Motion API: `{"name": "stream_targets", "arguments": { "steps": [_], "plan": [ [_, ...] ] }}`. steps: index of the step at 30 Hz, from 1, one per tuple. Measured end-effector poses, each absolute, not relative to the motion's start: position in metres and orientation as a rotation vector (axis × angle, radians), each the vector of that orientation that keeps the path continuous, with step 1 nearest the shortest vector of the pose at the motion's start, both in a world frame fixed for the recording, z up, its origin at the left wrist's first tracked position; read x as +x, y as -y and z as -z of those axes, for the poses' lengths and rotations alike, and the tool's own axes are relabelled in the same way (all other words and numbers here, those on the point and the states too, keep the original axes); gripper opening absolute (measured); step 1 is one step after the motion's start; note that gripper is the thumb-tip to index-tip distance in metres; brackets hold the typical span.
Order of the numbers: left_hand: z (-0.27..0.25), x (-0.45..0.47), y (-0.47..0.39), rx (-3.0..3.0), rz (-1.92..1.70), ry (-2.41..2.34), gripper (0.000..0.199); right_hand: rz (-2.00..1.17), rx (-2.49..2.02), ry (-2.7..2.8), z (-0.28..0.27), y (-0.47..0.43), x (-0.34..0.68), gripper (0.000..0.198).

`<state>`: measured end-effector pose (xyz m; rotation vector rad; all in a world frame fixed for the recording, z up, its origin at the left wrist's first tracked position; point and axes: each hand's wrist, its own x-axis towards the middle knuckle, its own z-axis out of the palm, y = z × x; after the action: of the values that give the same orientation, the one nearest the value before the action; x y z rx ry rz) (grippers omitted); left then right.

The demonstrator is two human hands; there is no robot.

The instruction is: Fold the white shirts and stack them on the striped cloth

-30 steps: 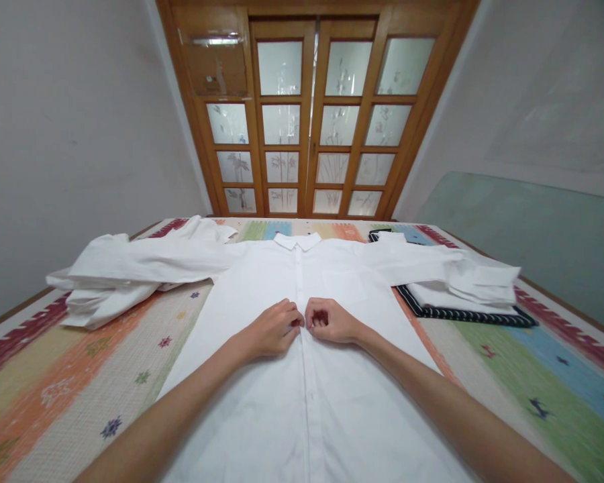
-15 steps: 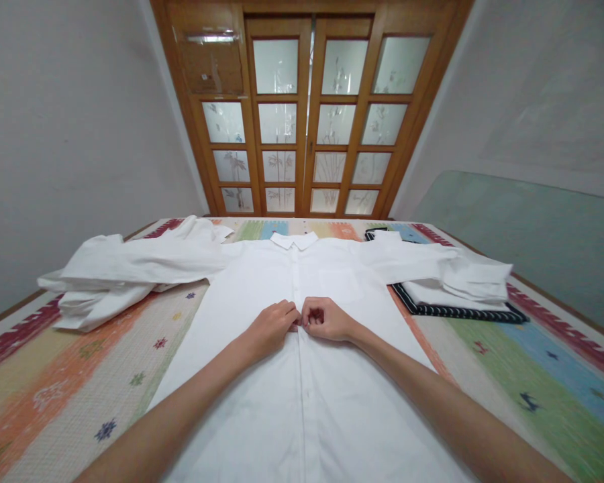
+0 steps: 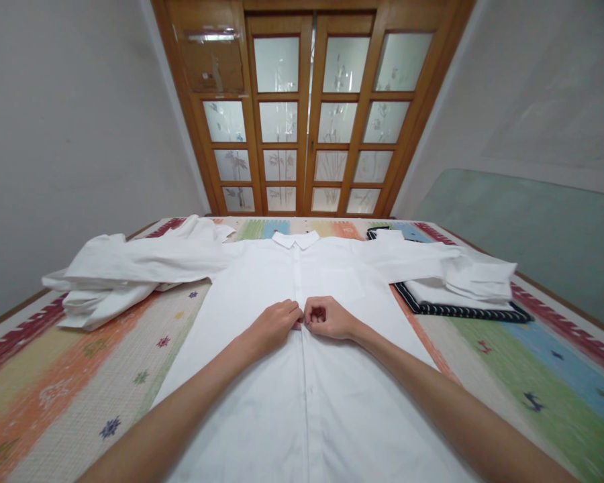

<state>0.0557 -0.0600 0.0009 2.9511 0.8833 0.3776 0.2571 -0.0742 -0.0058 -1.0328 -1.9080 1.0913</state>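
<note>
"From my end I only have the head view. Why are the hands so close together?"

"I'd say so both can reach one spot on the front strip (image 3: 309,416). The left hand (image 3: 276,322) is on one side of it, the right hand (image 3: 333,318) on the other, just beside each other."

"And the grip?"

"Both are closed in small pinches on the shirt (image 3: 249,288). The right shows a round hollow between thumb and forefinger; the left has its fingers bent down. What exactly sits at the fingertips is too small for me to make out."

"Where does the shirt lie?"

"Front up along the middle of the table (image 3: 10,313), collar (image 3: 296,239) toward the far edge, lower part running out of my view on the near side. Laid so, I judge, the strip faces both hands squarely."

"And the sleeves (image 3: 407,261)?"

"Spread wide, probably to keep them off the front. One reaches a white heap (image 3: 98,302) by the left edge; I can't tell where sleeve stops and heap begins. The other lies over a folded white pile (image 3: 425,296) with a striped cloth (image 3: 463,312) under it, near the right edge."

"Past that?"

"A patterned cover (image 3: 25,382) under everything, and doors (image 3: 254,134) beyond the far edge."
</note>
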Motion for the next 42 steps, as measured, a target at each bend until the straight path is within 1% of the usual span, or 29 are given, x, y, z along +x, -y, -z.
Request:
{"name": "stream_targets", "arguments": {
  "steps": [9,15,25,30,34,39,42],
  "plan": [
    [-0.006,0.061,0.066,3.28,-0.168,-0.811,0.014,-1.144,-1.089,1.863,0.005,0.073,0.257,0.013],
    [-0.01,0.057,0.067,3.117,-0.186,-0.893,0.011,-1.132,-1.103,1.897,0.006,0.069,0.261,0.016],
    [-0.009,0.06,0.071,2.848,-0.288,-1.058,0.005,-1.254,-1.167,1.946,-0.007,0.072,0.264,0.02],
    [-0.011,0.062,0.074,2.886,-0.233,-1.103,0.008,-1.227,-1.155,1.972,-0.006,0.072,0.264,0.018],
    [-0.013,0.062,0.075,2.885,-0.228,-1.103,0.006,-1.219,-1.104,2.033,0.0,0.069,0.267,0.019],
    [-0.012,0.061,0.075,2.902,-0.256,-1.098,0.006,-1.126,-1.077,2.09,0.002,0.069,0.267,0.015],
    [-0.01,0.059,0.075,2.913,-0.263,-1.106,0.005,-1.083,-1.09,2.125,0.003,0.069,0.266,0.016]
  ]
}}
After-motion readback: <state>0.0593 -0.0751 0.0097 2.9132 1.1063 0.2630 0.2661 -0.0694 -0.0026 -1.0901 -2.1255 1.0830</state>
